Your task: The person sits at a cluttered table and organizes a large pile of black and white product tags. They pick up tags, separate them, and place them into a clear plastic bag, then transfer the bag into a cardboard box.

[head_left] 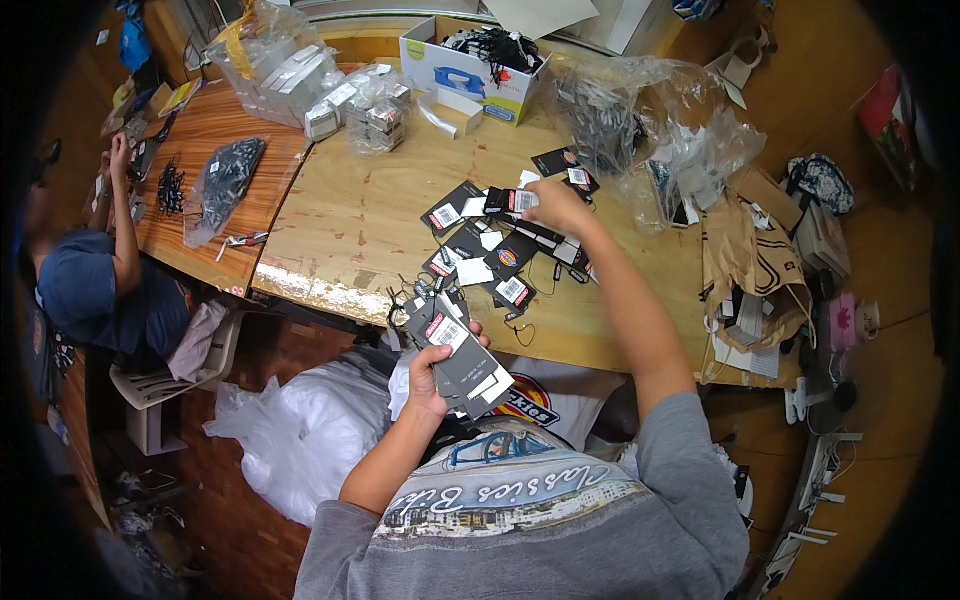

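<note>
My left hand [428, 382] is closed around a fanned stack of black hang tags [466, 366], with white barcode labels and dark strings at their upper end. It holds them in front of my chest, by the table's near edge. Over the loose pile, my right hand [562, 208] pinches the end of a small black hang tag [506, 201] bearing a white barcode label. The fingertips are partly hidden. Beneath and around it lie several black tags [511, 254], overlapping, some face up and some with strings. Two more tags [556, 161] lie just beyond.
An open box [474, 84] of black strings stands at the back, beside plastic-wrapped bundles [374, 115]. Clear bags [640, 120] and a brown paper bag [752, 262] crowd the right. Another person [95, 290] sits at the left table. White sacks [318, 425] lie below.
</note>
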Demonstrator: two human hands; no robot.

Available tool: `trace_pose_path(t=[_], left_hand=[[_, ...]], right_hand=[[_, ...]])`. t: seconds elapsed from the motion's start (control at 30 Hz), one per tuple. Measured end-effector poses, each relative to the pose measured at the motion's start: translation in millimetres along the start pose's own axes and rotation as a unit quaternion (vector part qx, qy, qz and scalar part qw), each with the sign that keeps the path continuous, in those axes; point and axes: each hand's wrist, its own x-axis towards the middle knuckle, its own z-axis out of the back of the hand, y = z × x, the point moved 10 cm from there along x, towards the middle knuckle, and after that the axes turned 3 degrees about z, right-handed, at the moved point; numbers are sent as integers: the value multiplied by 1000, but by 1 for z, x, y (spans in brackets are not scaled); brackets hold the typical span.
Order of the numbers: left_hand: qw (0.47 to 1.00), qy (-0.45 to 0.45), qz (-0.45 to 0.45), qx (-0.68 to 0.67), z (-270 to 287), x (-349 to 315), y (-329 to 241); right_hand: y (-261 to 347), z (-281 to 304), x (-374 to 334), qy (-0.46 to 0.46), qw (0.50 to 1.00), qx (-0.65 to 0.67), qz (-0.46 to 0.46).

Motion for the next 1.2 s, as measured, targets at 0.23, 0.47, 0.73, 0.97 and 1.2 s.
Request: trace_pose_path(t=[0.23,0.47,0.73,0.97,1.2], left_hand=[[1000,2,0,1,0,-1,1],[1000,-18,-4,20,-3,2,5],[999,2,-42,34,-15,5,-18],[1000,-6,-25,17,-10,7,-8],[1000,-8,11,11,0,7,5]], right_hand=[[-1,49,7,52,994,100,10],[-8,28,3,129,916,366,-104],[34,44,-36,152,715,657,184],[35,53,-54,58,626,753,194],[16,53,-57,54,629,754,182]])
